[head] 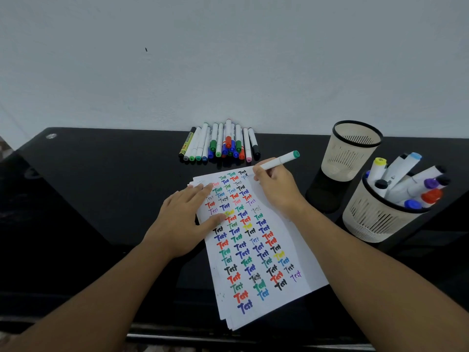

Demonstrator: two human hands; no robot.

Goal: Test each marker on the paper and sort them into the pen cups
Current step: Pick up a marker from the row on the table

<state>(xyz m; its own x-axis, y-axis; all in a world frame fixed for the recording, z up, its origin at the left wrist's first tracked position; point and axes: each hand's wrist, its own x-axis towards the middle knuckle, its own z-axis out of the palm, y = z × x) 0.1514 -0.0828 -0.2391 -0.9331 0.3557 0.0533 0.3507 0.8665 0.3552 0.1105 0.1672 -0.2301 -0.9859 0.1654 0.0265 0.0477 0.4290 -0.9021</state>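
Observation:
A stack of white paper (286,240), covered with coloured "Test" words, lies on the black desk (88,199). My left hand (182,219) lies flat on the paper's left edge with fingers straight. My right hand (275,186) grips a white marker with a green end cap (281,160), its tip touching the paper's top right area. Several markers (220,144) lie in a bunch at the back by the wall. The nearer beige mesh pen cup (375,219) at the right holds several markers. The farther pen cup (351,151) looks empty.
A pale wall (228,59) rises right behind the desk and the marker bunch. The desk's front edge runs along the bottom of the view. The two cups stand close together at the right.

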